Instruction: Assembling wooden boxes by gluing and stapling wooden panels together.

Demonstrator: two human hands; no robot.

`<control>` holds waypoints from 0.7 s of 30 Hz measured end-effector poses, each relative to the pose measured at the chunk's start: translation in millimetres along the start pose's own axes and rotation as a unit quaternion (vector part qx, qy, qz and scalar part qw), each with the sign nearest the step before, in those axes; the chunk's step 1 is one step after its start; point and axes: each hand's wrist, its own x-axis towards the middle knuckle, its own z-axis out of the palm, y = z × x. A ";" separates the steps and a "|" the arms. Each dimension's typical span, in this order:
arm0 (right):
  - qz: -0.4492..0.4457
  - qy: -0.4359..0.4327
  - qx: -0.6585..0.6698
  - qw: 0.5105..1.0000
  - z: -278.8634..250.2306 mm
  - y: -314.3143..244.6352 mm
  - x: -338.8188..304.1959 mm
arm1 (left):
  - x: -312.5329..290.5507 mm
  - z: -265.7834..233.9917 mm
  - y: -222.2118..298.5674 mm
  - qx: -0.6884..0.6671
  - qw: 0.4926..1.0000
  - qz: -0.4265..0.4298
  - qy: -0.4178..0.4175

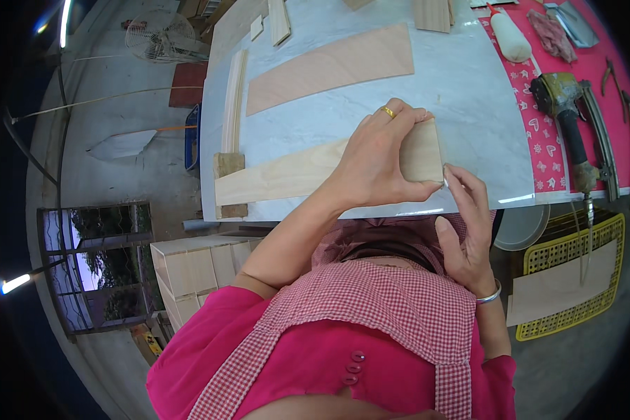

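My left hand (376,159) spans the right part of a long pale wooden board (280,173), thumb on its near edge and fingers on its far edge. A gold ring sits on one finger. My right hand (469,238) is at the board's near right corner, a fingertip at the corner and the thumb held apart. Under the board's left end lies a small wooden block (229,164). Beyond the board, a thin tapered plywood panel (336,66) lies flat on the marbled table (483,140).
Thin wooden strips (236,98) lie along the table's left side. At right, a pink cloth (584,14) bears a white squeeze bottle (511,38), a rag (551,33), a pneumatic nail gun (574,119) and pliers (609,77). A yellow crate (612,280) stands below, near right.
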 end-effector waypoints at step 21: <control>-0.006 -0.055 0.012 0.998 -26.7 -2.2 19.4 | 0.1 -0.6 2.3 -0.014 0.999 -0.004 0.034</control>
